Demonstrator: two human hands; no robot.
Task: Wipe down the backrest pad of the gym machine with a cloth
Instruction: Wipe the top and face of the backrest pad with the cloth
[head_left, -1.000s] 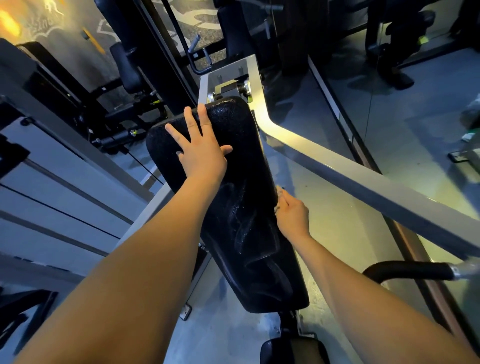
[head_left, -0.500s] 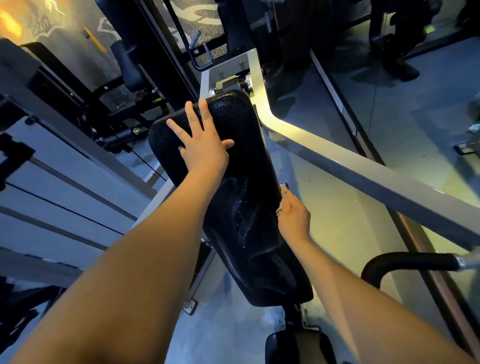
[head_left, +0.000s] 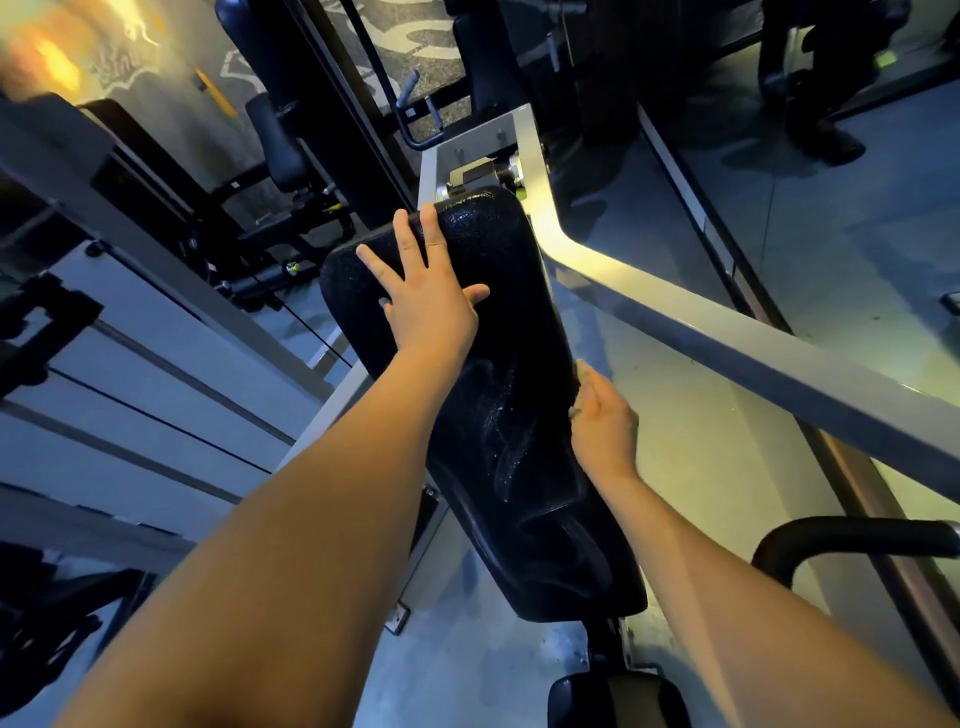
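Observation:
The long black backrest pad (head_left: 519, 415) runs from the upper middle down to the lower middle of the head view, with wet streaks on its lower half. My left hand (head_left: 426, 296) lies flat on the pad's upper part, fingers spread and straight. My right hand (head_left: 602, 421) is at the pad's right edge about halfway down, fingers curled around a small pale cloth (head_left: 581, 375), only a bit of which shows above the hand. The rest of the cloth is hidden by the hand and the pad's edge.
A grey metal frame arm (head_left: 727, 332) slants from the pad's top down to the right. A black curved handle (head_left: 852, 540) sits at lower right, a black seat (head_left: 613, 696) below the pad. Cables and other dark machines stand at left and behind.
My right hand has slid a little way along the pad's right edge with the cloth. My left hand stays pressed flat on the upper pad. The camera has shifted slightly.

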